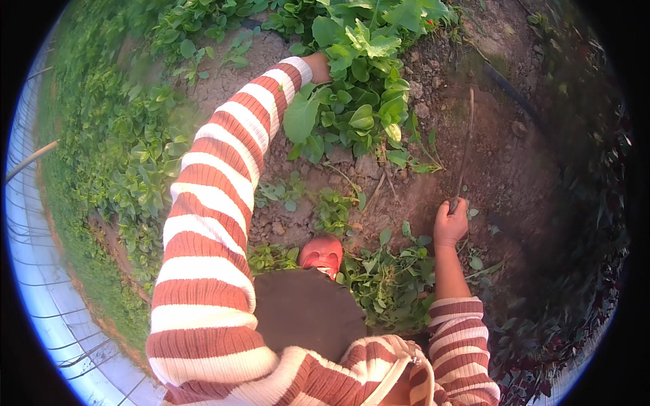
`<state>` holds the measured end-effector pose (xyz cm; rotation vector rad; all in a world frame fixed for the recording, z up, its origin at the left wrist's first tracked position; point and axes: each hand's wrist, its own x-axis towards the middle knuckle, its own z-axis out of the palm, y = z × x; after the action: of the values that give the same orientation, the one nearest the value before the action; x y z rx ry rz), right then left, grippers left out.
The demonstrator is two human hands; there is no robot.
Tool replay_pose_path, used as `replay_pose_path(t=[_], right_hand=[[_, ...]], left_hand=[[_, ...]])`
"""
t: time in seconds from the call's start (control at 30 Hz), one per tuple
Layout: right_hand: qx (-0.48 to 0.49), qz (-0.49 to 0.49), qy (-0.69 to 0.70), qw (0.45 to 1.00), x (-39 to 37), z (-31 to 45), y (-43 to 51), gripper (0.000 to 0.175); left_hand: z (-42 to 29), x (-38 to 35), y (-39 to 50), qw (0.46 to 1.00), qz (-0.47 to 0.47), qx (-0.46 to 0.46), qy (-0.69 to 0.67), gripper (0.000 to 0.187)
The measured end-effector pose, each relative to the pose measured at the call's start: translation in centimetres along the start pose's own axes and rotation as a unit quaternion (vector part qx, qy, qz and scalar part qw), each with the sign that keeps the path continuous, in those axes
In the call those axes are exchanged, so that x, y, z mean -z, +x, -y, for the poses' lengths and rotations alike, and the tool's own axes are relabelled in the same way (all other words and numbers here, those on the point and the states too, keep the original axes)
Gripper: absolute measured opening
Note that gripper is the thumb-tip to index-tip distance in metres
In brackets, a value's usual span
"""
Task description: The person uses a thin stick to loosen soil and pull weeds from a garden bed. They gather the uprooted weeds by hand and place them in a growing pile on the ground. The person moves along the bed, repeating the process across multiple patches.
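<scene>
My left hand (320, 68) reaches into a dense clump of green leafy plants (363, 114). Its fingers are hidden behind the leaves, so what they hold does not show. Lower on the right, my right hand (451, 223) is closed around the near end of a thin, long-shafted hand tool (466, 137). The shaft points away from me over bare brown soil (431, 182), to the right of the clump. A flat piece seems to cross its far end, too blurred to name for sure.
A red shoe (321, 254) stands below my dark trouser knee (310, 309). Loose leafy greens (388, 284) lie beside it. A black irrigation hose (510, 94) crosses the soil at upper right. Low plants (132, 167) cover the left, by translucent sheeting (45, 254). Darker plants (599, 203) edge the right.
</scene>
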<state>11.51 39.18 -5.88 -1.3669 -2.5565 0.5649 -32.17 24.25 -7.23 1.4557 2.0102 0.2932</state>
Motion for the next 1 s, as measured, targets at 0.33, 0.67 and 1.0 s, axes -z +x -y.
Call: replay_pose_path(t=[0.33, 0.67, 1.0], right_hand=[[0.020, -0.026, 0.003, 0.999, -0.1, 0.0, 0.0, 0.022], [-0.008, -0.008, -0.007, 1.000, -0.1, -0.1, -0.1, 0.025], [0.021, -0.010, 0.007, 1.000, -0.2, -0.7, -0.1, 0.025]], left_hand=[[-0.1, 0.5, 0.2, 0.995, 0.054, 0.000, 0.083, 0.024], [-3.7, 1.4, -1.6, 0.997, 0.022, 0.057, 0.036, 0.030], [-4.7, 0.6, -3.1, 0.994, -0.037, 0.090, 0.044, 0.027]])
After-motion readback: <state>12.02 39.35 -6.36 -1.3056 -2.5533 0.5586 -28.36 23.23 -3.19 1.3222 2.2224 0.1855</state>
